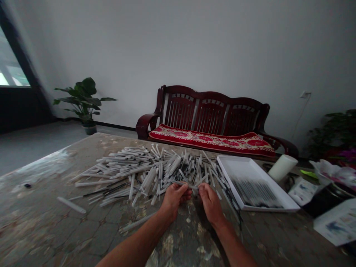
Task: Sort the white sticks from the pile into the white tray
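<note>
In front of me, my left hand (175, 198) is closed in a pinch on a slim pale stick (180, 182). My right hand (210, 202) is also pinched, close to the left one, with its fingertips at the stick's right end. The stick's exact kind is too small and blurred to make out. Just beyond both hands lies a large loose pile of thin translucent white tubes and dark rods (150, 170), pointing in many directions. To the right, a shallow white box (236, 161) holds a row of slim grey rods (256, 191) laid side by side.
The patterned table (91, 233) carries a single white tube (71, 205) at left. A white roll (283, 167), a dark container and printed boxes (338, 222) stand right of the white box. Behind are a wooden bench (210, 111) and a potted plant (86, 100).
</note>
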Tool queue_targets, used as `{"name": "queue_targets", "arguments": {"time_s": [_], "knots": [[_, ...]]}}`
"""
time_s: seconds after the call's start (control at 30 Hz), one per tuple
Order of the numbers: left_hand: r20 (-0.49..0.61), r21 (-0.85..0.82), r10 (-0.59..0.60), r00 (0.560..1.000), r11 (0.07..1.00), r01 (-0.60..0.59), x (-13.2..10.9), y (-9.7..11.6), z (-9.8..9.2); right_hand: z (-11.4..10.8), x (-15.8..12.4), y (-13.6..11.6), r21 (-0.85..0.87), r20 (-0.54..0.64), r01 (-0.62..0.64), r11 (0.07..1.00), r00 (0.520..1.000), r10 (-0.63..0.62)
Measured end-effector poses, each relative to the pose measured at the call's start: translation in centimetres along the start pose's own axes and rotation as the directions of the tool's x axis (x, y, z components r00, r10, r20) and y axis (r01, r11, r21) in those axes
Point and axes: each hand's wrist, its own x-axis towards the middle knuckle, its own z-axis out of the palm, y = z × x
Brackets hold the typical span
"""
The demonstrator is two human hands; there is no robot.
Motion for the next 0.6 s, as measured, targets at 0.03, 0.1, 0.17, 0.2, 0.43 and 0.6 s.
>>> {"name": "queue_targets", "arguments": {"time_s": [0.03,0.1,0.17,0.2,0.43,0.6], "knots": [[0.004,-0.001,0.002,1.0,1.0,-0.002,0.0,-0.01,0.0,-0.01,-0.01,0.01,-0.005,0.003,0.01,1.0,1.0,-0.01],[0.013,0.006,0.008,1.0,1.0,-0.008,-0.02,-0.05,0.02,0.05,-0.01,0.14,-0.024,0.004,0.004,1.0,1.0,-0.004],[0.016,0.019,0.012,1.0,1.0,-0.013,-0.05,-0.12,0.06,0.17,0.03,0.36,-0.026,0.005,-0.033,0.999,0.999,0.033],[0.014,0.024,0.014,1.0,1.0,-0.014,-0.06,-0.15,0.07,0.22,0.06,0.48,-0.014,0.006,-0.057,0.998,0.998,0.057],[0.015,0.016,0.016,1.0,1.0,-0.016,0.07,-0.27,-0.08,0.16,0.03,0.37,0.018,0.004,-0.012,1.0,1.0,0.012],[0.014,0.027,0.028,0.999,0.999,-0.029,-0.03,-0.26,-0.06,0.45,0.02,0.42,0.004,0.018,-0.053,0.999,0.998,0.053]]}}
